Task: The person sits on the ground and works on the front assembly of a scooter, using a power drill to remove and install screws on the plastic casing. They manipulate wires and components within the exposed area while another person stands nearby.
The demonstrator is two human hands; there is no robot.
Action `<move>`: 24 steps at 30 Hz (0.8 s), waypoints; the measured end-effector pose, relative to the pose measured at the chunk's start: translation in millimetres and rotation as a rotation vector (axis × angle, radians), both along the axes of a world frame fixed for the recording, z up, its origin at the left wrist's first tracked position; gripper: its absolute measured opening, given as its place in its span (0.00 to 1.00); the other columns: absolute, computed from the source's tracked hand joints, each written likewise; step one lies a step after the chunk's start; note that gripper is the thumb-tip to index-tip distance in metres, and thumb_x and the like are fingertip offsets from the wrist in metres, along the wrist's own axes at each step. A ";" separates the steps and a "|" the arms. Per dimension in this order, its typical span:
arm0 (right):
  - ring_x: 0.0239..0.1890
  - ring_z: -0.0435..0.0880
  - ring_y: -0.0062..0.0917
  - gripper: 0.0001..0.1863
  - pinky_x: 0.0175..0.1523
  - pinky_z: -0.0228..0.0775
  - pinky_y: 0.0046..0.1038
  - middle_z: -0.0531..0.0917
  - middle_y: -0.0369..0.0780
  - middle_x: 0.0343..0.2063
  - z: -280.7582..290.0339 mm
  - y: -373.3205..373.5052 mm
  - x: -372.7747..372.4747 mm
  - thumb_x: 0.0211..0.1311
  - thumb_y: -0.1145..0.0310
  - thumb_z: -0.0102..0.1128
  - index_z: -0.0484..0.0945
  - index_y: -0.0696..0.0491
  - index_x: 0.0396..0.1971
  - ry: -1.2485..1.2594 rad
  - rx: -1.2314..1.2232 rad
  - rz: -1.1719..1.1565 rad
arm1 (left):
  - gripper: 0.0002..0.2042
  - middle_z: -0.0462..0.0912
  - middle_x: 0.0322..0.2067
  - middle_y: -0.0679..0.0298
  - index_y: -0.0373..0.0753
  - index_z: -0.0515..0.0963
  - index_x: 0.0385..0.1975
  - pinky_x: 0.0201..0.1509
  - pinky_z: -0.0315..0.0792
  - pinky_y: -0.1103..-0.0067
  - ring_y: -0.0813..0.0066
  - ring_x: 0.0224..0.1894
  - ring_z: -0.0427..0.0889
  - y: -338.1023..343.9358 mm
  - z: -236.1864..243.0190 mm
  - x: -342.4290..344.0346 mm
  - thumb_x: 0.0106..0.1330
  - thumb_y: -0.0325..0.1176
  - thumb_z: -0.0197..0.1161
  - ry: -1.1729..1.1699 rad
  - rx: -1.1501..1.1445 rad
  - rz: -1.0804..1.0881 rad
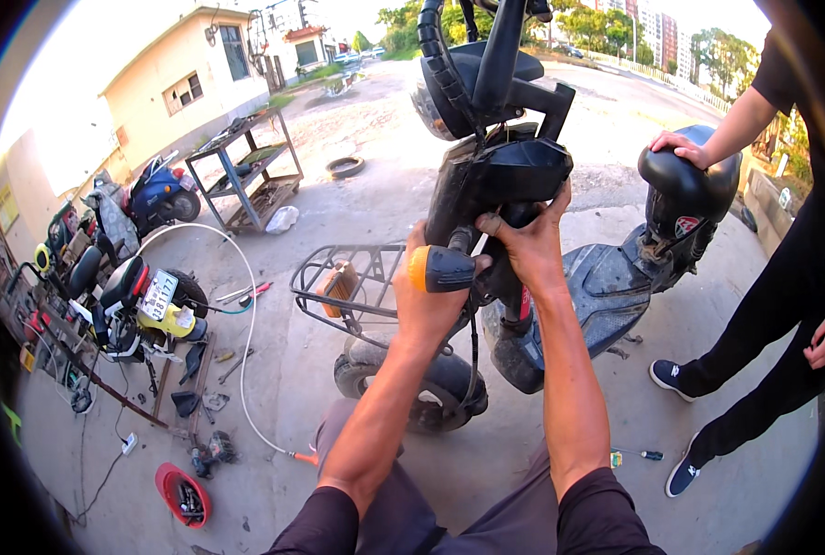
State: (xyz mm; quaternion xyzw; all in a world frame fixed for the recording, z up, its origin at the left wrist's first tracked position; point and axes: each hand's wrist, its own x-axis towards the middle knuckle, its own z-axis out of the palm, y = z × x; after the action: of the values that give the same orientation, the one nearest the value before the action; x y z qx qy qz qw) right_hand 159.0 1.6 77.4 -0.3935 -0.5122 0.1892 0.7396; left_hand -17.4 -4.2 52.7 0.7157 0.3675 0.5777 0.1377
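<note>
A black electric scooter stands before me, its black front housing (514,171) between my hands. My left hand (426,301) grips the housing's lower left side, right by an orange-and-black turn signal (436,269); its fingers are largely hidden. My right hand (530,245) holds the lower right side, with the thumb pressed in near the middle and the fingers curled around the edge. Below hang a dark cable and the front wheel (362,370). A metal rack (338,254) juts out to the left. The footboard (607,287) and seat (685,171) extend to the right.
Another person's hand (681,148) rests on the seat. At left are several parked scooters, a metal shelf cart (246,171), a white hose (243,370), a red bowl (183,495) of parts and scattered tools. A screwdriver (651,454) lies at right; a tyre (346,167) lies behind.
</note>
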 end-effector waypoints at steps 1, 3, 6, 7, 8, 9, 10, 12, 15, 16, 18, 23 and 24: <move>0.64 0.85 0.37 0.77 0.66 0.82 0.36 0.83 0.50 0.62 0.3 -0.4 -0.2 0.54 0.72 0.93 0.32 0.50 0.87 0.011 -0.009 0.011 | 0.40 0.87 0.56 0.42 0.28 0.74 0.72 0.61 0.83 0.59 0.43 0.58 0.89 0.5 0.2 2.1 0.66 0.40 0.87 -0.004 0.015 0.056; 0.63 0.85 0.37 0.77 0.65 0.83 0.35 0.84 0.50 0.62 0.7 -0.8 -1.0 0.54 0.72 0.93 0.32 0.49 0.87 0.029 -0.015 0.032 | 0.42 0.85 0.56 0.41 0.28 0.75 0.72 0.59 0.83 0.57 0.41 0.56 0.88 4.6 1.9 4.0 0.65 0.44 0.88 0.018 0.039 0.149; 0.63 0.86 0.38 0.77 0.64 0.84 0.35 0.84 0.50 0.61 0.6 -0.1 -1.4 0.54 0.73 0.93 0.32 0.49 0.87 0.039 -0.004 0.035 | 0.43 0.82 0.52 0.42 0.27 0.75 0.70 0.54 0.82 0.54 0.39 0.51 0.86 11.7 2.8 7.6 0.64 0.48 0.88 0.076 0.085 0.231; 0.62 0.86 0.38 0.77 0.64 0.84 0.35 0.85 0.50 0.61 0.3 0.4 -1.6 0.54 0.73 0.93 0.32 0.49 0.87 0.035 -0.005 0.022 | 0.42 0.81 0.50 0.43 0.27 0.75 0.70 0.52 0.81 0.53 0.39 0.50 0.86 13.4 2.0 8.3 0.64 0.48 0.88 0.080 0.107 0.244; 0.62 0.86 0.38 0.77 0.65 0.84 0.36 0.85 0.50 0.61 -0.5 1.0 -1.5 0.54 0.73 0.93 0.32 0.49 0.87 0.030 -0.005 0.008 | 0.42 0.81 0.49 0.44 0.27 0.76 0.70 0.51 0.81 0.52 0.39 0.48 0.85 14.7 0.6 9.2 0.64 0.49 0.88 0.088 0.108 0.257; 0.63 0.85 0.38 0.77 0.66 0.83 0.36 0.84 0.50 0.61 -1.2 1.8 -1.2 0.55 0.73 0.93 0.32 0.49 0.87 0.029 -0.004 0.004 | 0.42 0.81 0.49 0.44 0.27 0.76 0.70 0.50 0.81 0.52 0.40 0.48 0.85 16.1 -1.0 9.9 0.64 0.49 0.88 0.080 0.134 0.258; 0.63 0.85 0.38 0.76 0.67 0.82 0.37 0.84 0.50 0.62 -2.2 2.4 -1.0 0.55 0.73 0.93 0.33 0.49 0.87 0.028 -0.003 0.000 | 0.42 0.81 0.48 0.45 0.27 0.76 0.69 0.50 0.81 0.52 0.40 0.48 0.85 17.0 -2.8 10.3 0.64 0.48 0.88 0.077 0.139 0.261; 0.65 0.83 0.38 0.76 0.69 0.80 0.38 0.83 0.50 0.64 -4.2 3.6 -0.5 0.54 0.73 0.93 0.33 0.49 0.88 0.028 0.003 0.000 | 0.41 0.81 0.48 0.45 0.27 0.76 0.69 0.50 0.81 0.52 0.40 0.48 0.85 19.1 -6.0 10.5 0.64 0.48 0.88 0.073 0.144 0.262; 0.68 0.81 0.37 0.77 0.73 0.77 0.38 0.80 0.50 0.66 -5.4 5.1 1.9 0.54 0.74 0.93 0.33 0.49 0.88 0.042 0.030 0.044 | 0.41 0.80 0.49 0.45 0.26 0.76 0.69 0.50 0.81 0.53 0.41 0.48 0.85 22.9 -7.6 10.6 0.65 0.47 0.88 0.091 0.203 0.270; 0.69 0.80 0.37 0.77 0.73 0.76 0.38 0.80 0.49 0.67 -5.2 5.6 2.7 0.54 0.75 0.92 0.33 0.49 0.88 0.061 0.044 0.084 | 0.41 0.80 0.49 0.46 0.27 0.76 0.69 0.50 0.81 0.53 0.41 0.48 0.85 23.7 -7.5 10.5 0.65 0.47 0.88 0.115 0.256 0.284; 0.69 0.80 0.37 0.77 0.73 0.76 0.38 0.80 0.49 0.67 -4.3 5.9 4.4 0.53 0.75 0.92 0.33 0.48 0.88 0.068 0.064 0.121 | 0.40 0.80 0.50 0.46 0.28 0.77 0.69 0.50 0.81 0.53 0.41 0.48 0.85 23.8 -7.4 10.8 0.65 0.46 0.87 0.117 0.279 0.287; 0.64 0.83 0.38 0.77 0.68 0.81 0.38 0.81 0.49 0.64 -3.4 3.7 4.4 0.54 0.73 0.92 0.32 0.49 0.88 0.015 -0.072 -0.001 | 0.38 0.80 0.50 0.46 0.29 0.77 0.69 0.52 0.81 0.53 0.40 0.49 0.84 20.4 -9.3 12.5 0.66 0.44 0.87 0.007 0.136 0.215; 0.64 0.84 0.38 0.77 0.66 0.81 0.38 0.81 0.49 0.63 -3.5 3.0 3.5 0.55 0.72 0.92 0.32 0.50 0.88 0.005 -0.063 -0.015 | 0.38 0.80 0.50 0.46 0.29 0.77 0.69 0.52 0.81 0.53 0.40 0.49 0.84 20.5 -9.2 12.8 0.66 0.44 0.87 0.012 0.130 0.224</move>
State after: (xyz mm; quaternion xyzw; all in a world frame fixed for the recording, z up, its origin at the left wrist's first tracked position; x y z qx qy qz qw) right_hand 162.5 4.5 73.9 -0.4197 -0.5012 0.2007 0.7297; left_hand -4.6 16.3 43.5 0.6809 0.4077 0.6079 0.0232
